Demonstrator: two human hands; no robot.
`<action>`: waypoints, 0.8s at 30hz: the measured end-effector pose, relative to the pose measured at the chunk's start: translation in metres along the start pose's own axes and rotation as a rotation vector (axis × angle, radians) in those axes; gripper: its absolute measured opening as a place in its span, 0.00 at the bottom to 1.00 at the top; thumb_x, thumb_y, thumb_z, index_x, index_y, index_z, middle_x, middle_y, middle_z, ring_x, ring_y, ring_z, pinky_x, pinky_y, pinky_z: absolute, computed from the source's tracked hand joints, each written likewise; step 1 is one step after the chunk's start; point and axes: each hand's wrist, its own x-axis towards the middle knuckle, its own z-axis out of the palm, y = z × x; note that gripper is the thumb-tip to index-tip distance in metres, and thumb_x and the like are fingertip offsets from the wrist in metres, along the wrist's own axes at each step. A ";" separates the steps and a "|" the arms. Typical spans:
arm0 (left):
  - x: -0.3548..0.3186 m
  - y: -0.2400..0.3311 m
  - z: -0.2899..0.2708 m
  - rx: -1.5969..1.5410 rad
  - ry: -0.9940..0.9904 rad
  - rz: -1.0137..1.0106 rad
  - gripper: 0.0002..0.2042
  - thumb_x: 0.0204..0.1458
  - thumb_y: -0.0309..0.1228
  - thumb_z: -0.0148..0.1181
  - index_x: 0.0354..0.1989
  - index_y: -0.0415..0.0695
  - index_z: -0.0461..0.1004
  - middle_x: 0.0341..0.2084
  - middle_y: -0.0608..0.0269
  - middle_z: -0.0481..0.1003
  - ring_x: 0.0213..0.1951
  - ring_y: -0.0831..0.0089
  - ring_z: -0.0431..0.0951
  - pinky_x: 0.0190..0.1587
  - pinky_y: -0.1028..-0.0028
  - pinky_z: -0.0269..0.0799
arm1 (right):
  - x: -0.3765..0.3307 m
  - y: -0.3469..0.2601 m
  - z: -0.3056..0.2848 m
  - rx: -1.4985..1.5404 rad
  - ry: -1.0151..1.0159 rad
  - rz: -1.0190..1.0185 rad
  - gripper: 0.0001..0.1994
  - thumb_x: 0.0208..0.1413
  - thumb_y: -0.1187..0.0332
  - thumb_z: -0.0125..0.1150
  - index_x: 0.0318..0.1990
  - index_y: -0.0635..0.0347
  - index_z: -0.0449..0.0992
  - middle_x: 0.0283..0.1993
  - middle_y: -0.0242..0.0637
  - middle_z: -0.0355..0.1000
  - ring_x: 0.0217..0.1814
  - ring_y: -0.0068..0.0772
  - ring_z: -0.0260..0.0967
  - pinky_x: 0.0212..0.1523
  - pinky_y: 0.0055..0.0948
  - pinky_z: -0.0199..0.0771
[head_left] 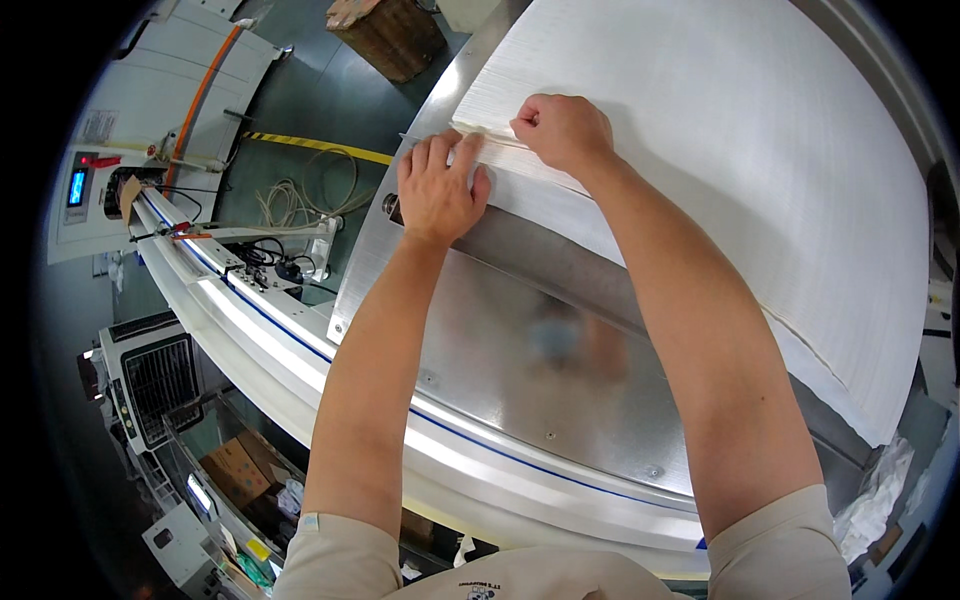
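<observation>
We see a brushed-metal tabletop (pixel 480 370) with screws along its curved front edge. Directly on it lies a thick stack of white sheets (pixel 720 150), probably paper, covering the far half.

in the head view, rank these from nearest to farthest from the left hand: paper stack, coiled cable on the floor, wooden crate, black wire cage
1. paper stack, touching its corner
2. coiled cable, on the floor to the left
3. wooden crate, top, beyond the table
4. black wire cage, lower left
</observation>
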 end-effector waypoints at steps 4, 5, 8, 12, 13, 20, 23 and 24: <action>-0.001 0.000 -0.006 0.016 -0.043 0.049 0.14 0.42 0.35 0.56 0.39 0.51 0.71 0.42 0.64 0.69 0.47 0.62 0.67 0.49 0.60 0.59 | -0.005 0.001 -0.002 0.018 0.041 -0.036 0.09 0.49 0.58 0.55 0.31 0.49 0.78 0.29 0.33 0.75 0.33 0.39 0.72 0.35 0.36 0.72; -0.001 0.000 -0.009 0.014 -0.070 0.081 0.13 0.41 0.35 0.56 0.38 0.51 0.71 0.42 0.64 0.69 0.47 0.62 0.67 0.49 0.60 0.59 | -0.010 0.003 -0.005 0.021 0.062 -0.052 0.09 0.50 0.58 0.56 0.32 0.50 0.77 0.29 0.33 0.75 0.32 0.38 0.72 0.33 0.35 0.71; -0.001 -0.019 -0.017 -0.017 -0.119 0.251 0.12 0.39 0.33 0.57 0.35 0.48 0.70 0.40 0.62 0.70 0.46 0.62 0.69 0.50 0.60 0.60 | -0.059 -0.008 -0.009 0.081 0.088 -0.174 0.09 0.53 0.61 0.52 0.30 0.54 0.75 0.27 0.39 0.73 0.30 0.45 0.70 0.32 0.40 0.70; 0.019 -0.023 -0.029 -0.050 -0.396 0.342 0.16 0.39 0.32 0.58 0.39 0.44 0.67 0.37 0.56 0.72 0.43 0.61 0.72 0.52 0.62 0.62 | -0.150 0.051 -0.035 -0.199 0.129 0.096 0.17 0.57 0.55 0.46 0.29 0.56 0.76 0.30 0.43 0.73 0.32 0.46 0.72 0.39 0.43 0.70; 0.019 -0.029 -0.030 0.063 -0.434 0.386 0.19 0.40 0.32 0.59 0.42 0.45 0.67 0.39 0.56 0.72 0.45 0.62 0.72 0.53 0.62 0.60 | -0.176 0.071 -0.049 -0.254 0.155 0.148 0.18 0.58 0.54 0.45 0.30 0.57 0.76 0.30 0.42 0.74 0.32 0.46 0.71 0.40 0.42 0.70; 0.059 0.026 -0.022 0.435 -0.870 0.322 0.19 0.43 0.27 0.55 0.47 0.52 0.71 0.38 0.61 0.75 0.44 0.66 0.75 0.47 0.62 0.67 | -0.349 0.267 -0.179 -0.564 0.102 0.584 0.27 0.61 0.49 0.36 0.25 0.56 0.79 0.26 0.41 0.75 0.33 0.43 0.72 0.48 0.43 0.65; 0.070 0.033 0.009 0.664 -0.967 0.369 0.12 0.44 0.28 0.55 0.39 0.49 0.74 0.37 0.61 0.75 0.41 0.65 0.76 0.43 0.62 0.69 | -0.435 0.355 -0.240 -0.612 0.135 0.725 0.31 0.61 0.47 0.31 0.25 0.57 0.79 0.26 0.44 0.75 0.36 0.43 0.73 0.56 0.44 0.59; 0.057 -0.008 0.022 0.653 -0.787 0.481 0.10 0.45 0.29 0.56 0.38 0.48 0.74 0.35 0.59 0.75 0.40 0.63 0.76 0.42 0.62 0.69 | -0.450 0.368 -0.260 -0.607 0.108 0.770 0.32 0.61 0.46 0.30 0.26 0.58 0.79 0.26 0.45 0.75 0.37 0.44 0.73 0.58 0.44 0.57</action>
